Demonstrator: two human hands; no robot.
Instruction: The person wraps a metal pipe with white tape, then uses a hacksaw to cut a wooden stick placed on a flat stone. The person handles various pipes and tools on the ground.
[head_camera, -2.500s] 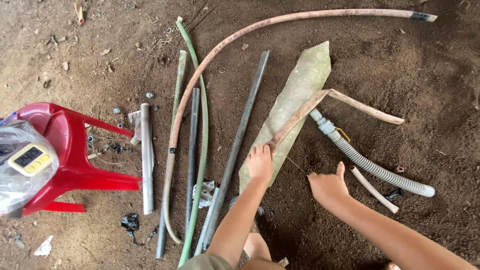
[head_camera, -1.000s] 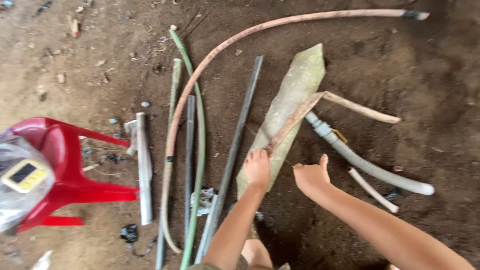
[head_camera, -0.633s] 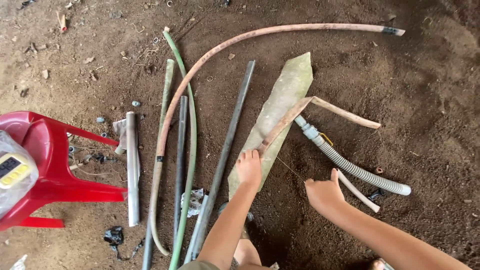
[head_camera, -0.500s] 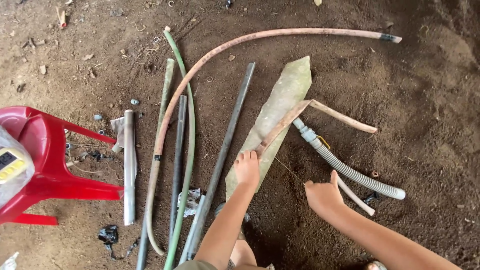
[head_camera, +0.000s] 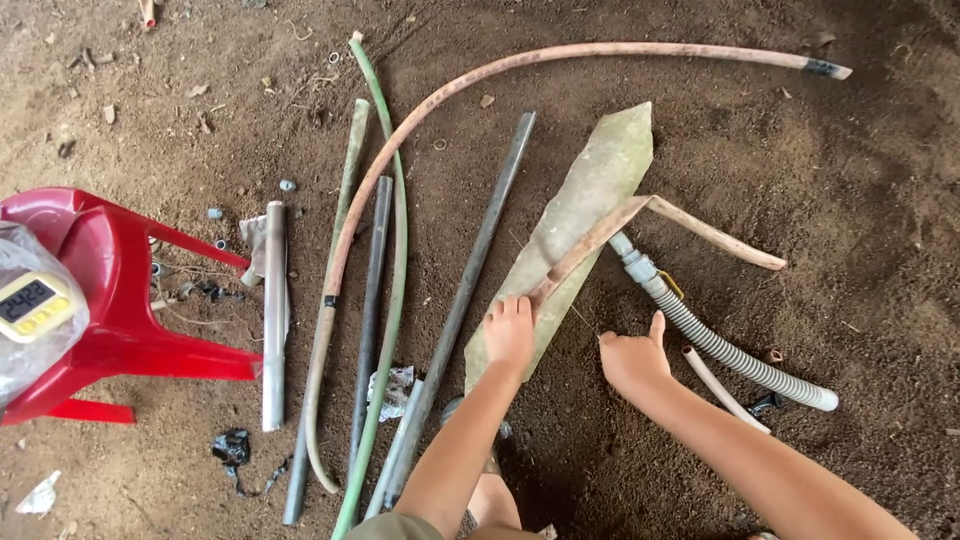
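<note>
1. A red plastic stool (head_camera: 110, 300) stands at the left edge of the dirt floor (head_camera: 860, 220), with a clear bag and a small yellow timer (head_camera: 30, 300) on its seat.
2. Right of the stool lies a short grey metal tube (head_camera: 272, 315), then a row of long pieces: a dark pipe (head_camera: 365, 320), a green hose (head_camera: 392, 290), and a long grey bar (head_camera: 470, 290) running from near to far.
3. A long pinkish hose (head_camera: 560, 60) curves across the far side and down the left of the row.
4. On the right, a ribbed grey hose (head_camera: 730, 350) lies slantwise, with a thin white tube (head_camera: 722, 388) just beside it.
5. The pale flat sheet (head_camera: 580, 220) lies in the middle, long, pointed at its far end, stained greenish and grey.
6. A bent tan strip (head_camera: 640, 215) lies across the sheet, its far leg reaching right toward the ribbed hose.
7. The left hand (head_camera: 510, 335) rests flat on the near part of the sheet, fingers together and extended, touching the near end of the strip; it grips nothing.
8. The right hand (head_camera: 635, 360) is loosely clenched with the thumb raised, on the dirt between the sheet and the ribbed hose, holding nothing visible.
</note>
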